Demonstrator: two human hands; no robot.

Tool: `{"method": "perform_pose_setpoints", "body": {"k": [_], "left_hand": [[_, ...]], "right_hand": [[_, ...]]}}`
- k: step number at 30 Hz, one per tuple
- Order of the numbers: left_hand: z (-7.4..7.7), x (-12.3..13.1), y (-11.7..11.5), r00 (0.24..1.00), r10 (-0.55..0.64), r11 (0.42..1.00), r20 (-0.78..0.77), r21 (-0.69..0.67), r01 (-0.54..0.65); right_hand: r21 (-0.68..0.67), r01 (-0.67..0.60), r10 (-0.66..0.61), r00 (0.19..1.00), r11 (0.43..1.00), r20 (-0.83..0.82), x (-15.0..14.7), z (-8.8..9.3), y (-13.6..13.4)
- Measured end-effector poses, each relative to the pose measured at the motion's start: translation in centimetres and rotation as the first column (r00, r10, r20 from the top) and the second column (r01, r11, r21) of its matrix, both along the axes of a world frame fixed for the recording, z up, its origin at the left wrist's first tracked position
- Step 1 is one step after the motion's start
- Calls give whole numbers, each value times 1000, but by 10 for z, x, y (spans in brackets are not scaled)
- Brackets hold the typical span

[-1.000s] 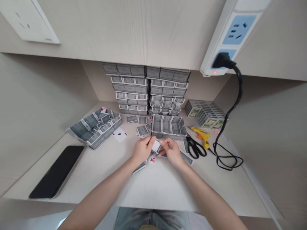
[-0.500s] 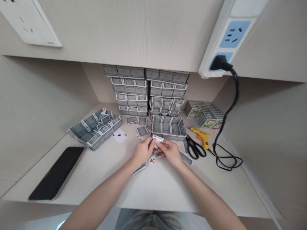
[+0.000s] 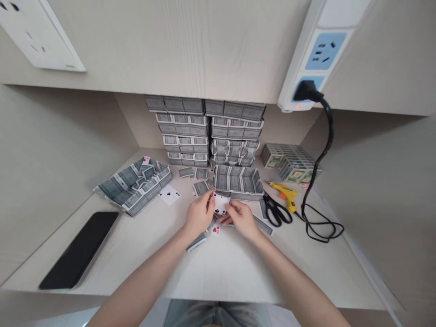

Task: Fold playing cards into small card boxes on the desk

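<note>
Between both hands is a playing card [image 3: 222, 204], its white face with black pips turned toward me. My left hand [image 3: 200, 212] pinches its left side, and my right hand [image 3: 241, 218] grips its lower right corner. Just beyond my fingers stands an open box made of playing cards [image 3: 238, 179]. Under and around my hands lie loose cards, among them an eight of hearts [image 3: 215, 230] and a folded grey-backed card strip [image 3: 196, 242]. Another strip [image 3: 264, 225] is on the table to the right of my right hand.
Stacked card boxes [image 3: 184, 129] stand at the back. A card tray [image 3: 136, 184] filled with cards and a black phone-like slab [image 3: 80, 250] are at left. Black scissors [image 3: 277, 211], a yellow glue gun [image 3: 285, 195] with its cord and packs of cards [image 3: 293, 161] are at right.
The card in my hands showed a folded white edge and now lies flatter, its pips facing me. My hands have stayed in nearly the same place.
</note>
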State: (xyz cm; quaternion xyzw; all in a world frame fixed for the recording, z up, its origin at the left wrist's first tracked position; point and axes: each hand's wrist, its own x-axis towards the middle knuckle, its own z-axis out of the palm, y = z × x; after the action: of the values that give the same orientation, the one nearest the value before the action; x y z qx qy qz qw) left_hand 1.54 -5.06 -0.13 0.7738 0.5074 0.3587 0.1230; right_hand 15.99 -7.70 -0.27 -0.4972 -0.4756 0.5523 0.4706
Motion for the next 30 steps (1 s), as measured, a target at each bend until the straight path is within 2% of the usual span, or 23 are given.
{"method": "perform_pose_setpoints", "body": {"k": [5,9,13,17,22,30], "left_hand": [[6,0,-1,992,-86,992,94,101,77],[5,1,0,982,-139,981,130,153,119],[6,0,0,968,-195,972,160,166,168],[7,-2,1,961,-229,964,154,176,201],[6,-3,3,964,-238,956,120,205,211],[3,-5,3,968,-204,949,148,271,158]], "right_hand": [[28,-80,81,995,996,-55,-2,5,-5],[68,-110,122,974,992,-193,-1,7,-6],[8,-198,182,888,980,-423,-1,10,-7],[-44,-251,187,817,967,-546,-1,12,-7],[-90,-248,163,827,965,-538,0,11,-6],[-65,-242,173,832,968,-527,2,12,-5]]}}
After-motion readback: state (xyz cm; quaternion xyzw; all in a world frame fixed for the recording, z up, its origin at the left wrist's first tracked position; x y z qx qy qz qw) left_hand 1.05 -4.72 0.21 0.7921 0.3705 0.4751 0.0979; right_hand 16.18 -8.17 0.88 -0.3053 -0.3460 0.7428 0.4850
